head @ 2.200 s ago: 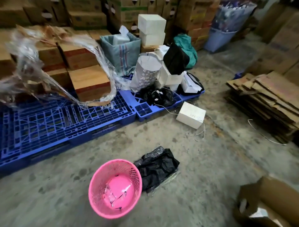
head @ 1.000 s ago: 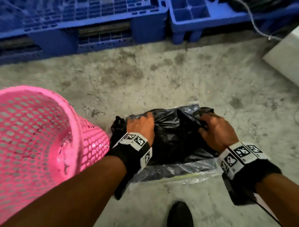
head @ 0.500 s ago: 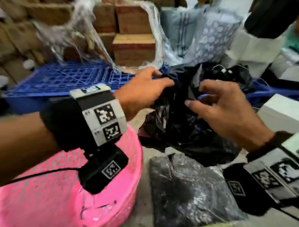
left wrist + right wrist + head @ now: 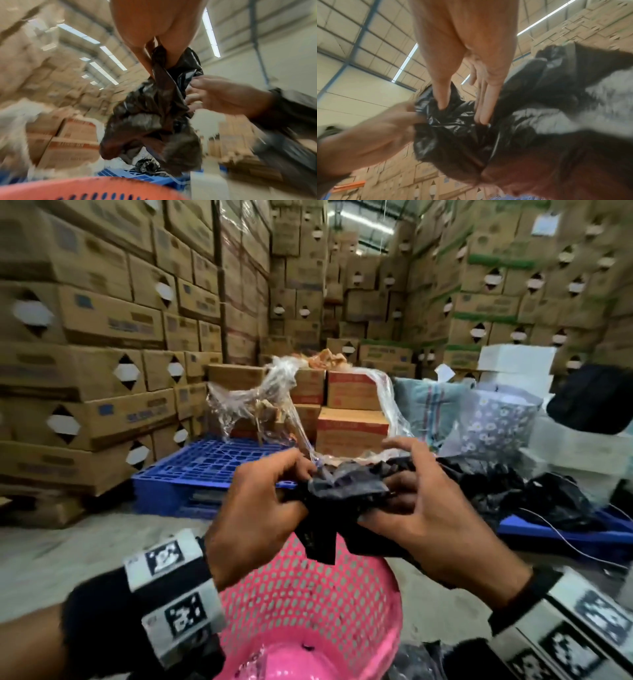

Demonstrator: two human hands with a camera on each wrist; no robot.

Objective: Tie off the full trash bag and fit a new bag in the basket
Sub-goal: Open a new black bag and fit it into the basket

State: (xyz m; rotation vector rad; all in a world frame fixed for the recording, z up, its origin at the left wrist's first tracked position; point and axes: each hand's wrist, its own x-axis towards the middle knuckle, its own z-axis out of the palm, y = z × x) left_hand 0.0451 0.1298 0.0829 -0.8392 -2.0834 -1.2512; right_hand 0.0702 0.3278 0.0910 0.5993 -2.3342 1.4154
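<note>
Both hands hold a crumpled new black bag (image 4: 342,498) in the air above the pink perforated basket (image 4: 308,604). My left hand (image 4: 270,505) pinches its left edge, and my right hand (image 4: 407,508) grips the right side with thumb and fingers. In the left wrist view the black bag (image 4: 154,121) hangs from my left fingers over the basket rim (image 4: 85,189). The right wrist view shows my thumb and fingers dug into the bag (image 4: 453,128). More black plastic (image 4: 411,662) lies on the floor beside the basket.
A blue plastic pallet (image 4: 205,470) stands ahead with cartons and torn clear wrap (image 4: 274,402) on it. Another black bag (image 4: 548,505), a floral bag (image 4: 496,419) and white boxes (image 4: 513,364) sit at right. Tall carton stacks (image 4: 85,337) surround the concrete floor.
I lifted a black bag from the pile on the floor up above the basket. My view rose from the floor to the stacks. Both hands have closed tighter on the bag.
</note>
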